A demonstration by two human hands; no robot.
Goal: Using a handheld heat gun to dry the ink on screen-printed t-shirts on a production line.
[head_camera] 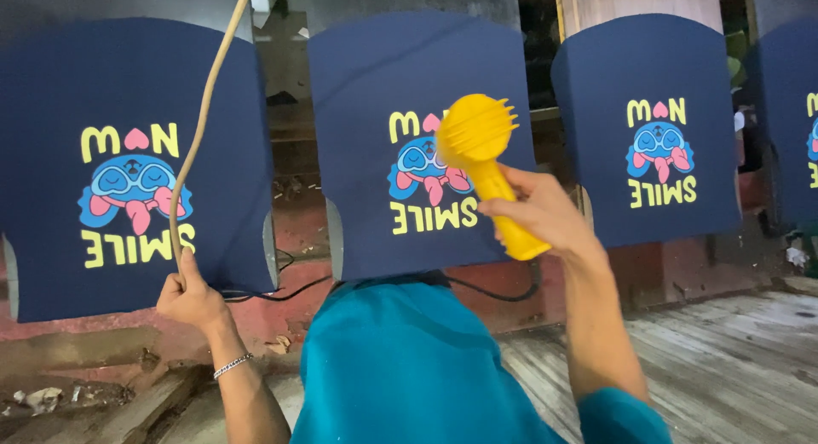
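Right hand (545, 212) wraps shut around the handle of a yellow heat gun (487, 167), held up with its round finned head just in front of the print on the middle dark blue shirt (422, 146) — whether head and fabric touch cannot be told. Left hand (189, 297) is fisted around a tan hose (198, 129) that rises from the fist and curves away out of the top edge. A thin chain bracelet (232, 365) sits on that wrist.

Four shirts hang in a row on flat boards, all dark blue, all with the same print: yellow lettering, a small pink heart, a blue cartoon creature with pink ears. The left shirt (128, 171) is behind the hose; the third shirt (652, 129) is to the right of the gun; the fourth shirt (792, 112) is cut by the right edge.

A black cable (503, 292) loops below the middle board. Teal cloth (400, 367) of the person's top fills the lower middle.

Below: worn grey wooden planks (733, 359) at right, a dirty red ledge (85, 329) under the boards, rubble at lower left. Dim behind.
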